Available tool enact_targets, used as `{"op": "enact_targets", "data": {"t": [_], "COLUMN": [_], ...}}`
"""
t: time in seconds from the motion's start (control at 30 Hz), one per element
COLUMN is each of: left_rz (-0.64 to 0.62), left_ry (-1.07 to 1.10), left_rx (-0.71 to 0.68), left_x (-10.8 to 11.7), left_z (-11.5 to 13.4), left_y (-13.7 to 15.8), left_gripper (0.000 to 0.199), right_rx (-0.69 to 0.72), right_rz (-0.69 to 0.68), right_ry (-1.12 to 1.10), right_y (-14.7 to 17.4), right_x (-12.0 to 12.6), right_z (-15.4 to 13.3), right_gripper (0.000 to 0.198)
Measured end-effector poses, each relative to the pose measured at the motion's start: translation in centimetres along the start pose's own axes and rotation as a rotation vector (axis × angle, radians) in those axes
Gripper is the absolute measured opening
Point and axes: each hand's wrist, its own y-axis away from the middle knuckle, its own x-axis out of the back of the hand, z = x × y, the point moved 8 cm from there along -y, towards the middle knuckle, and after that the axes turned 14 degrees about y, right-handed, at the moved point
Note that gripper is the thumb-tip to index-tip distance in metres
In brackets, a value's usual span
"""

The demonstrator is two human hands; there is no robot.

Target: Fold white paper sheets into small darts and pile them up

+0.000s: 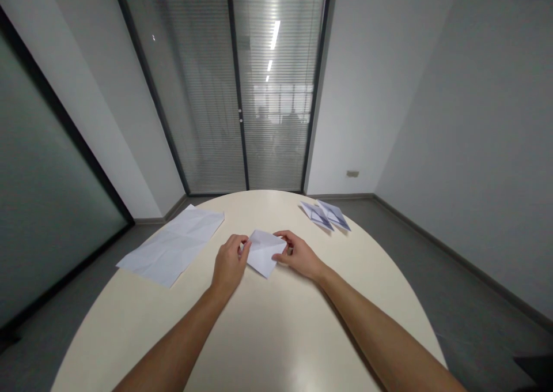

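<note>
A small folded sheet of white paper is held between my two hands, just above or on the round table. My left hand pinches its left corner between thumb and fingers. At the opposite corner, my right hand grips the paper with the thumb below and the fingers curled over the edge. One corner of the paper points toward me, and a faint crease crosses it. Whether its underside touches the tabletop I cannot tell.
Large creased white sheets lie at the table's left side. Two folded paper pieces rest side by side near the far right edge. Beyond the table stand a glass door with blinds and a pale wall.
</note>
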Motion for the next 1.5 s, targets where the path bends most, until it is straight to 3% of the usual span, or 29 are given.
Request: {"op": "enact_targets", "data": {"t": [0.1,0.27,0.5,0.77,0.93,1.17,1.5], "left_rz": [0.012,0.018,-0.082,-0.173,-0.239,-0.328,-0.344], "left_ry": [0.045,0.130,0.153,0.065,0.011,-0.054,-0.083], "left_rx": [-0.004,0.001,0.052,-0.092,-0.125,-0.060,-0.124], "left_x": [0.0,-0.1,-1.0,-1.8,-2.3,-2.9,-2.8], "left_z": [0.1,0.0,-0.5,-0.4,-0.1,-0.3,1.0], "left_y": [0.0,-0.1,0.2,0.7,0.8,1.0,1.0], "left_gripper": [0.016,0.013,0.017,0.036,0.030,0.028,0.028], "right_rx": [0.020,0.073,0.259,0.310,0.343,0.344,0.420], "right_rz": [0.025,0.110,0.246,0.074,-0.005,-0.031,-0.092], "right_ry": [0.007,0.103,0.241,0.444,0.550,0.579,0.547], "right_y": [0.0,0.0,0.4,0.7,0.8,0.7,1.1], "right_x": [0.2,1.0,2.6,1.4,0.6,0.2,-0.3], "right_z": [-0.3,-0.8,-2.8,-2.9,-2.9,-2.7,-4.1], "right_gripper": [0.049,0.014,0.015,0.032,0.033,0.030,0.028]}}
